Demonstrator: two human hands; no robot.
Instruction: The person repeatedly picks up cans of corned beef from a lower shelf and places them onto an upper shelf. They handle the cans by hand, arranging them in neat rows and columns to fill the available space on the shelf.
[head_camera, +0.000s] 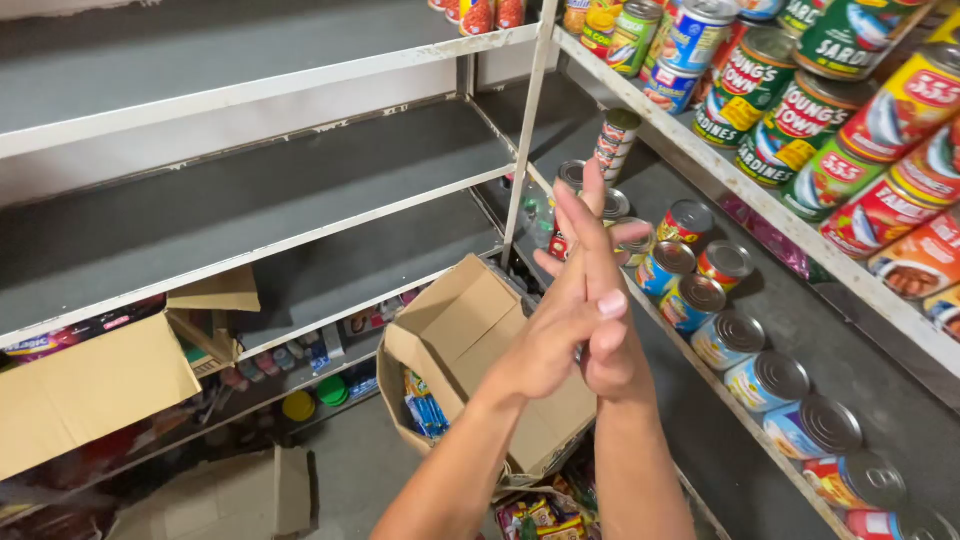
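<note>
My left hand (540, 352) and my right hand (598, 262) are pressed together palm to palm in the middle of the view, fingers stretched upward. Neither holds anything. They hover above an open cardboard box (462, 318) with blue packets (425, 410) in it. Just past my fingertips, several tins (727, 338) stand in a row along the front of a grey shelf (850, 370) on the right. A tall stack of small tins (615, 140) stands behind my fingertips.
The upper right shelf holds several green, red and blue tins (800, 110) lying stacked. Grey shelves (250, 200) with white rails fill the left side. A flattened cardboard box (90, 390) leans at the lower left, and small goods sit on the bottom shelf (310, 400).
</note>
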